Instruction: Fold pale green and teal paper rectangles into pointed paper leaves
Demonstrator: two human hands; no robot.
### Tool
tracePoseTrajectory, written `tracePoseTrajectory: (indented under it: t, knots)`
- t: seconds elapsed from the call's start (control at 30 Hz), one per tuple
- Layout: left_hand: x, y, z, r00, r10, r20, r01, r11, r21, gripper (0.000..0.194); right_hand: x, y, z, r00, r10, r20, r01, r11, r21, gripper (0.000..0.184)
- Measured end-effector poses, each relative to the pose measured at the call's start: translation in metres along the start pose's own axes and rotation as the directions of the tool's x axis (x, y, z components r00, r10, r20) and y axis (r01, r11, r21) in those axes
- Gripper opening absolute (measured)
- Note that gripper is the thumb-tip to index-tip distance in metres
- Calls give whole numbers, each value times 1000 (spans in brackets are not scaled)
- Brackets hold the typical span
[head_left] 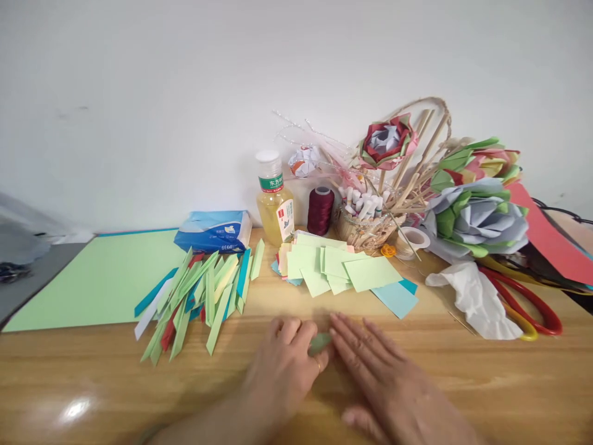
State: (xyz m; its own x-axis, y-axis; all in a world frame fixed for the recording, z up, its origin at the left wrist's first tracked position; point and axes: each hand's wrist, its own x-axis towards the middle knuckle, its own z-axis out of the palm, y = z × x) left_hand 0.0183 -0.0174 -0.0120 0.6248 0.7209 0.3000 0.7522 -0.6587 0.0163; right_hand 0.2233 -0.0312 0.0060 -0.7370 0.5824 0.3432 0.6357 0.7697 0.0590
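A small piece of green paper (319,342) lies on the wooden table between my two hands, mostly covered by them. My left hand (291,358) is closed, its fingers curled down on the paper's left side, and a ring shows on one finger. Flat on the table, my right hand (375,364) has its fingers stretched out, the fingertips beside the paper's right edge. Beyond the hands is a stack of light green paper squares (370,273), with a blue square (395,299) at its right. To the left lies a heap of folded paper strips (197,300), green, blue, red and white.
Large green sheets (88,278) lie at left beside a blue tissue pack (213,230). At the back stand a bottle (273,204), a maroon thread spool (320,211) and a basket (364,228). Paper flowers (479,219), crumpled tissue (484,303) and red-handled scissors (532,303) are at right.
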Motion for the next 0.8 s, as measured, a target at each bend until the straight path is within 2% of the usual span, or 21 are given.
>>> tracePoseTrajectory:
  t: [0.07, 0.13, 0.27, 0.47, 0.57, 0.7, 0.8]
  knots:
    - [2, 1, -6, 998, 41, 40, -42, 999, 22, 17, -3, -8, 0, 998, -68, -4, 67, 996, -64, 82]
    - [2, 2, -12, 997, 44, 64, -47, 998, 48, 26, -7, -11, 0, 997, -73, 4, 73, 991, -109, 90]
    - [-5, 7, -16, 996, 42, 79, -52, 991, 122, 32, -12, -8, 1, 998, -63, 11, 64, 988, -144, 93]
    - [-32, 5, -19, 994, 110, 3, -107, 954, 279, 32, -14, -4, 7, 995, -96, 25, 99, 981, -165, 98]
    - [-39, 5, -21, 992, 126, 32, -129, 934, 333, 32, -17, 0, 7, 997, -79, 17, 81, 989, -125, 101]
    - [-36, 7, -20, 983, 186, 5, -178, 932, 316, 25, -17, -3, 14, 998, -45, 40, 47, 998, -49, 103]
    - [-33, 9, -19, 978, 207, 18, -202, 927, 316, 23, -12, -17, 24, 995, -87, 43, 85, 995, 45, 90]
